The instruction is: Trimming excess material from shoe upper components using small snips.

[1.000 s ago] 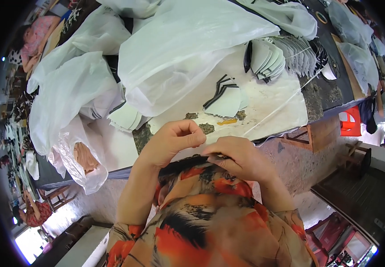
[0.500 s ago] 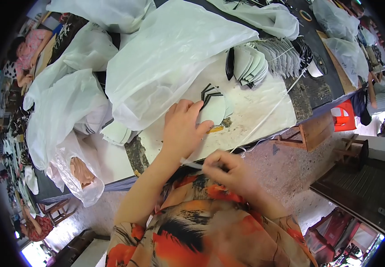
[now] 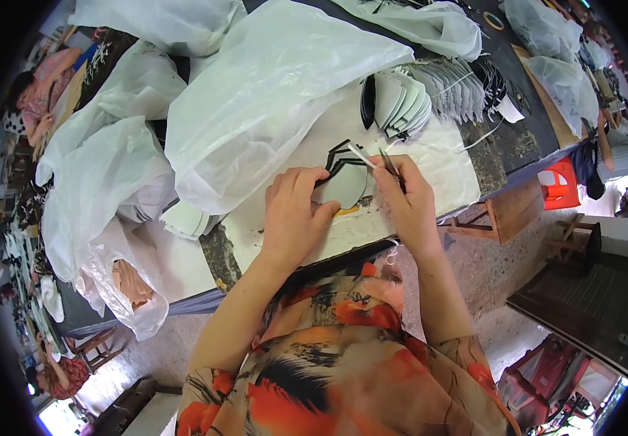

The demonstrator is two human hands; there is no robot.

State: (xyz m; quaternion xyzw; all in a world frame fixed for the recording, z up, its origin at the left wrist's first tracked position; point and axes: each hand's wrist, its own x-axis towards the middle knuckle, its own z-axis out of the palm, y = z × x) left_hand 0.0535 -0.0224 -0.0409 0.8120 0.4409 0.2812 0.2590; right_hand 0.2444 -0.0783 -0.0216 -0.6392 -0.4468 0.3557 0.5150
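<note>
My left hand (image 3: 296,211) holds a rounded pale grey-green piece (image 3: 344,187) down on the table, its fingers closed at the left edge and its thumb at the lower edge. Angular black strips (image 3: 338,154) line the upper edge of the piece. From the right, my right hand (image 3: 410,196) pinches a narrow white strip (image 3: 359,152), whose tip reaches the black strips. A thin dark pointed tool (image 3: 389,164) also sticks out of that hand; its kind cannot be made out.
Beyond the hands, a fanned stack of pale pieces (image 3: 402,105) lies beside grey layered pieces (image 3: 448,91). A big white plastic bag (image 3: 270,94) covers the upper left. More pale pieces (image 3: 185,219) lie at left. A red stool (image 3: 559,185) stands right, and other people work around.
My right hand has moved from near my body up to the pale piece, bringing the white strip to its upper edge. My left hand stays on the piece.
</note>
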